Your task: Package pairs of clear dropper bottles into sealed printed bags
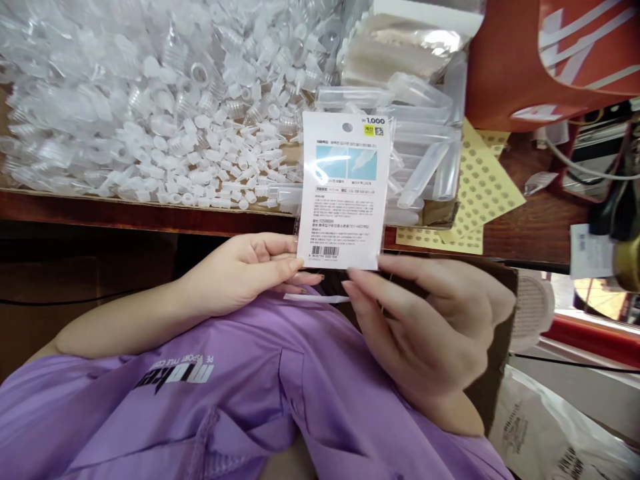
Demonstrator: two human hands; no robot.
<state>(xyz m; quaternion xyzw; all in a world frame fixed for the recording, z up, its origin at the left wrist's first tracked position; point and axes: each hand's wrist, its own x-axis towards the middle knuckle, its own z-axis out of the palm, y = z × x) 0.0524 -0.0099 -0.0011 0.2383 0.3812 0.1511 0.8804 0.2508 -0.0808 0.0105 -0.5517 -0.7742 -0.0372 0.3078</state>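
The flat packet (345, 207) is at the centre of the frame, its long axis running nearly up and down. The left hand (265, 270) holds its lower left corner, thumb in front and other fingers behind. The right hand (435, 320) is at the lower right, with one fingertip by that corner; its thumb and nearest finger are narrow, seemingly pinching the right end of a white strip (313, 299). This strip lies crosswise just below the packet's bottom edge, its left end over the left fingers.
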